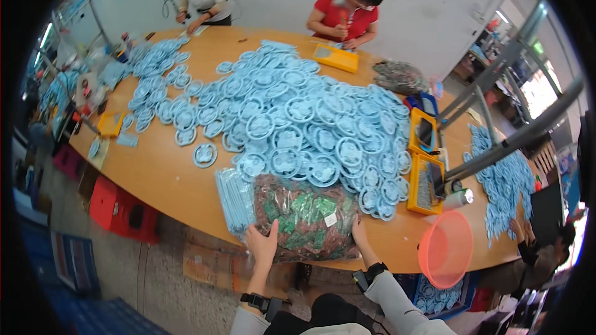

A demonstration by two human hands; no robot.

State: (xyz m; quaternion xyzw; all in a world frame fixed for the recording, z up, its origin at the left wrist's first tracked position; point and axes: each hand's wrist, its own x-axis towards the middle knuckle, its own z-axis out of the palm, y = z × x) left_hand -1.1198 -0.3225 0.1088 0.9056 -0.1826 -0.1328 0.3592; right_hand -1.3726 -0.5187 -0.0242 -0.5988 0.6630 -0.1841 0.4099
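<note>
A large clear plastic bag (298,220) filled with brown and green pieces lies at the table's near edge; the kind of pieces cannot be made out. My left hand (263,243) grips its left side, thumb up and the other fingers partly hidden. At the right side, my right hand (360,231) holds the bag, with its fingers mostly out of sight against the plastic. Beside the bag on the left is a stack of flat light-blue strips (234,201). Just beyond it spreads a big heap of light-blue ring-shaped pieces (298,118).
Yellow trays (425,201) stand right of the heap, near a can (458,198) and a pink basket (446,251). Metal poles (515,142) cross the right side. Two people (347,15) work across the table (167,180). A red stool (121,211) stands at left.
</note>
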